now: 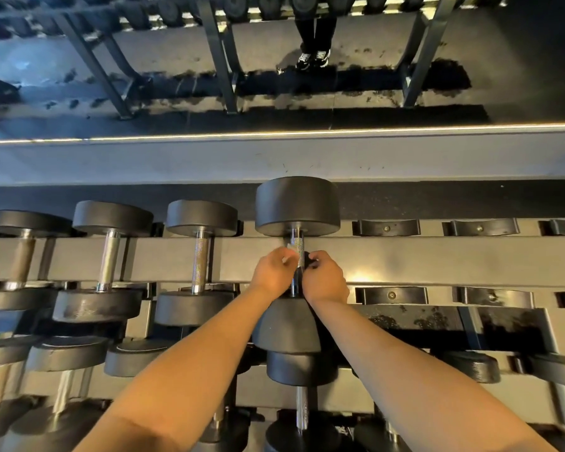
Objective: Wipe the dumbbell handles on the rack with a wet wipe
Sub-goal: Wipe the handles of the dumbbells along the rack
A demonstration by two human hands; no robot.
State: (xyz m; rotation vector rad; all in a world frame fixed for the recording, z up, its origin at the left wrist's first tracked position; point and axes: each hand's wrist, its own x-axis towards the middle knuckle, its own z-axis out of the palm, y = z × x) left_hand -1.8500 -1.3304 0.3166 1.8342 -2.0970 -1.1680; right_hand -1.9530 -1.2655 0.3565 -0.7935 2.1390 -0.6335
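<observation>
Both my hands are on the biggest dumbbell's handle (297, 256), top rack (405, 256) row. Left hand (274, 272) pinches the wet wipe (289, 252) against the bar; right hand (327, 277) curls round it. Handle's long axis runs straight away from me, bare stretch beyond the fingers, left hand slightly nearer it.

The rack and its dumbbells

The rack (405, 256) holds four dumbbells up top: one dumbbell (297, 203) at the fingers (282, 256), others (201, 220) beside them.
</observation>
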